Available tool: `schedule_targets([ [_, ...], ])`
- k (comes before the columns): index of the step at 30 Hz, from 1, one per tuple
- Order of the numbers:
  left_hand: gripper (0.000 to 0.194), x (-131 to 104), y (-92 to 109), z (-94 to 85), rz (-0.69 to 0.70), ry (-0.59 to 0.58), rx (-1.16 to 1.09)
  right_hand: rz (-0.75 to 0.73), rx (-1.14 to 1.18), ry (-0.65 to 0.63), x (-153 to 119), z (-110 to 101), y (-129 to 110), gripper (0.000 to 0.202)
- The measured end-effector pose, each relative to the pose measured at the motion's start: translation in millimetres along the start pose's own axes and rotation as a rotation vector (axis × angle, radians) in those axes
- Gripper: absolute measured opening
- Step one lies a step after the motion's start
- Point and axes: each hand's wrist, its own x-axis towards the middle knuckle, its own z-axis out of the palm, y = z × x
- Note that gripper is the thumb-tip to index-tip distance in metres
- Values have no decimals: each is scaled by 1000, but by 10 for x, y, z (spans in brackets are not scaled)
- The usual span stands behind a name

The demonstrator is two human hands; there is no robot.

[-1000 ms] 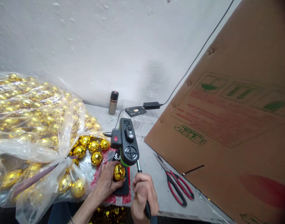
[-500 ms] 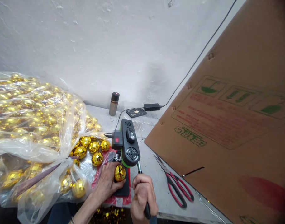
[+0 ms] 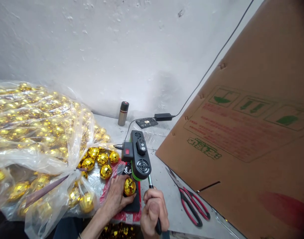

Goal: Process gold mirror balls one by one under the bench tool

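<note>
Fingers and thumb of my left hand [image 3: 116, 193] are closed around a shiny gold mirror ball [image 3: 130, 187], which sits over the black base [image 3: 133, 205] of a small bench machine [image 3: 141, 156]. The machine has a black top with round vents and a green edge. My right hand [image 3: 154, 209] is wrapped round the black grip of the machine's metal lever [image 3: 150, 181], to the right of the ball. Under the base lies red plastic [image 3: 117, 215]. What the machine's head does to the ball is hidden beneath it.
A clear bag [image 3: 42, 132] full of gold balls fills the left, with several loose balls [image 3: 106, 171] at its mouth. Red-handled scissors [image 3: 191, 202] lie right, beside a large cardboard box [image 3: 241, 116]. Behind stand a spray can [image 3: 123, 114] and a power adapter [image 3: 163, 117].
The whole view has shifted slightly, so everything sits a little lower and further right. Both hands keep their grips, on the ball and the lever.
</note>
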Motion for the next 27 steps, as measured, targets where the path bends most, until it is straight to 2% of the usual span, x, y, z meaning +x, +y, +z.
schedule_targets([
  [5,51,8,9,-9,-13,-8,-11,18,-16,13,32,13,-49,41],
  [8,51,14,13,-11,-3,-19,-26,-5,-39,5,-58,12,-2,39],
  [13,49,6,4,29,-1,1,-25,-101,-50,-30,-264,-16,259,33],
  [16,52,24,2,27,10,8,-21,-225,-69,-112,-215,-52,284,31],
  [18,53,42,3,4,18,9,-28,-194,-47,-127,-72,-76,161,33],
  [21,55,6,-23,-28,-4,-10,-68,76,-9,-118,273,-98,-167,33],
  [23,59,-114,-83,-24,-18,-24,-104,180,23,-118,522,-100,-376,34],
  [25,67,-306,-174,-4,17,-35,-126,204,37,-141,705,-95,-507,39],
  [27,86,-500,-263,-6,83,-40,-116,203,44,-154,777,-86,-549,42],
])
